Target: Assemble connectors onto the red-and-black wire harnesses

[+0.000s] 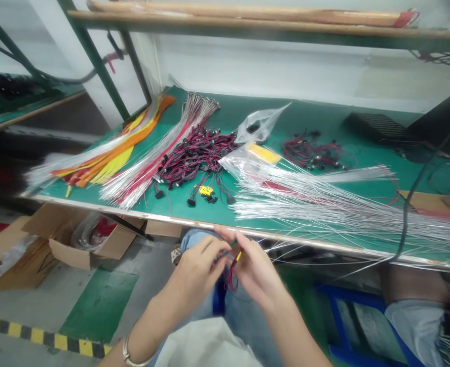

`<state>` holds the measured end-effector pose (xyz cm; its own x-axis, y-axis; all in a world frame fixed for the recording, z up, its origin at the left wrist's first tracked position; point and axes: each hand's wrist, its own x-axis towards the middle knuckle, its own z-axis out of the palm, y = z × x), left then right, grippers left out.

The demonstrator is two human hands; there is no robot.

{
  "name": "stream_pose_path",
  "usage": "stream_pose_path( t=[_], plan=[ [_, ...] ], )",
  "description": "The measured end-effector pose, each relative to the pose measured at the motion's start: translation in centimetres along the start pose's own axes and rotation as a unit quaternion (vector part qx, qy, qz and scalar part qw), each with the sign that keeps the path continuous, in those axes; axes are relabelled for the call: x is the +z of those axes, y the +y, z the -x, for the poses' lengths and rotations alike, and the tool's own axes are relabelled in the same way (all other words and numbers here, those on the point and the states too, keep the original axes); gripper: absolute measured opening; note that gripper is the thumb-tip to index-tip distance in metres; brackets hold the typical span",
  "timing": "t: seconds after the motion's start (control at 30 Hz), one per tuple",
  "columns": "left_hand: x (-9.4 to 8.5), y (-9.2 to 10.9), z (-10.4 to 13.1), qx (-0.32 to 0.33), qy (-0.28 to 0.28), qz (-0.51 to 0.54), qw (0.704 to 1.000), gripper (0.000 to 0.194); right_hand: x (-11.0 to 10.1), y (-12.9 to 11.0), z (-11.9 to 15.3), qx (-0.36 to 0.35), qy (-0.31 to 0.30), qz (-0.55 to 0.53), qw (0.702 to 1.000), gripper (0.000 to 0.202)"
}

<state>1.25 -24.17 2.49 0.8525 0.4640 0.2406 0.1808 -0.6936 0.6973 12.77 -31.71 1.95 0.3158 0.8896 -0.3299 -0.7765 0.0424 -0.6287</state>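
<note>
Just in front of the bench edge, above my lap, my two hands meet around a thin red-and-black wire lead (230, 278) with a small yellow sleeve (239, 255) on it. My left hand (202, 262) pinches at the lead with thumb and curled fingers; the exact end it grips is hidden. My right hand (257, 270) holds the lead between thumb and fingers, the yellow part lying against the palm side. On the bench beyond lie small yellow pieces (205, 190), small black pieces (210, 199) and a tangled heap of red-and-black leads (198, 155) with black connectors.
Long white wires (305, 199) spread across the right and overhang the green bench (309, 112). Orange and yellow sleeving (121, 145) and another wire bundle (148, 158) lie left. Plastic bags (261, 125) sit behind. A cardboard box (72, 250) stands below. Another person's leg (416, 285) shows right.
</note>
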Motion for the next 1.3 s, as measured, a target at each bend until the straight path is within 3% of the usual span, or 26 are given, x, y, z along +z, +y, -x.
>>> stream_pose_path(
  t=[0.1, 0.23, 0.4, 0.6, 0.8, 1.0, 1.17, 1.3],
  plan=[
    [0.4, 0.0, 0.0, 0.027, 0.04, -0.041, 0.998, 0.01, -0.1, 0.0, -0.1, -0.001, 0.001, -0.007, 1.0, 0.026],
    [0.5, 0.4, 0.1, 0.016, 0.096, -0.089, 0.991, 0.009, -0.4, 0.0, -0.3, -0.011, 0.003, -0.006, 1.0, 0.026],
    [1.0, 0.6, 0.2, -0.099, -0.018, 0.063, 0.993, 0.016, -0.5, 0.1, -0.1, 0.011, -0.014, -0.016, 1.0, 0.031],
    [2.1, 0.4, 0.1, -0.162, -0.023, 0.203, 0.965, 0.017, -0.8, 0.0, 0.0, 0.038, -0.104, -0.031, 0.993, 0.034],
    [2.7, 0.0, 0.1, -0.191, -0.043, 0.232, 0.953, 0.021, -0.7, 0.0, -0.3, 0.028, -0.053, 0.014, 0.998, 0.04],
    [3.0, -0.6, -0.1, -0.203, 0.015, 0.187, 0.961, 0.015, -1.3, 0.1, -0.5, -0.028, -0.038, 0.103, 0.994, 0.047],
    [2.8, -0.6, -0.2, -0.163, 0.04, 0.194, 0.966, 0.014, -2.2, -0.9, -0.4, -0.08, -0.014, 0.324, 0.943, 0.053],
    [3.0, -0.2, -0.3, -0.111, 0.091, 0.166, 0.976, 0.012, -2.2, -0.8, -0.8, -0.066, 0.007, 0.298, 0.952, 0.057]
  ],
)
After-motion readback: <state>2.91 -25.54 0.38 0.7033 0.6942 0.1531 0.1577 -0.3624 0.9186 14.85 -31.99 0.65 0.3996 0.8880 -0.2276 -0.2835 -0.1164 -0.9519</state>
